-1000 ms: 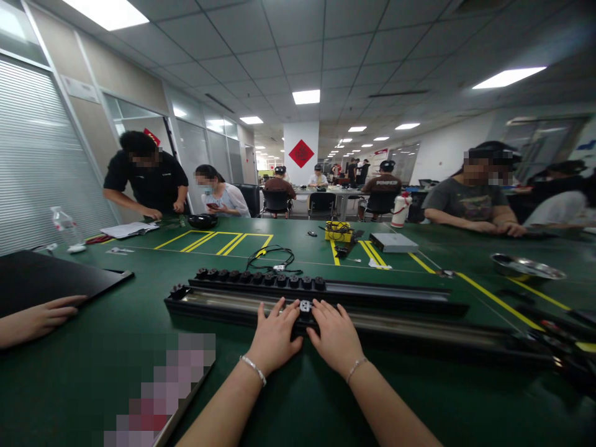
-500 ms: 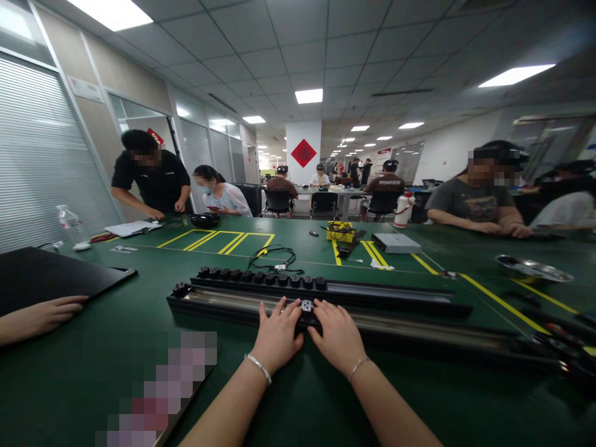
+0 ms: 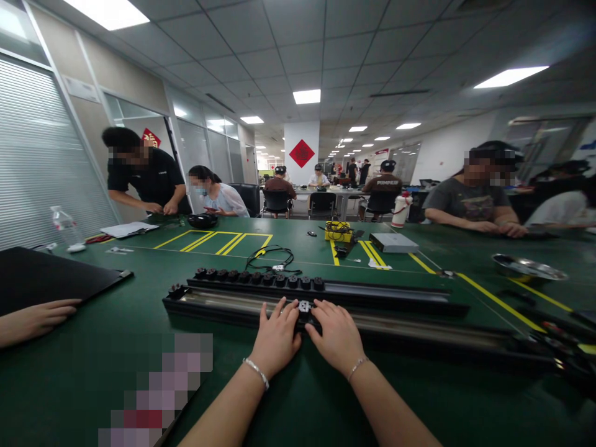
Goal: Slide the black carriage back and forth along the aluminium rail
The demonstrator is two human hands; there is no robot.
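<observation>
A long black rail with a lighter inner channel lies across the green table in front of me. On it sits a small black socket module with a pale grey top. My left hand grips the module from the left, its index fingertip at the edge and thumb on the near side. From the right, my right hand holds the same module, other fingers resting over the rail. Behind lies a second black rail, with several round black sockets in a row on its left half. The fingers partly hide the module's sides.
A co-worker's hand rests at left by a black board. Beyond the rails lie a black cable, a yellow box, a grey box and a metal bowl. Several people sit or stand around the table.
The view has shifted slightly. My hands stay at the same place on the rail and module. At the far left, the standing person's hands have moved closer together.
</observation>
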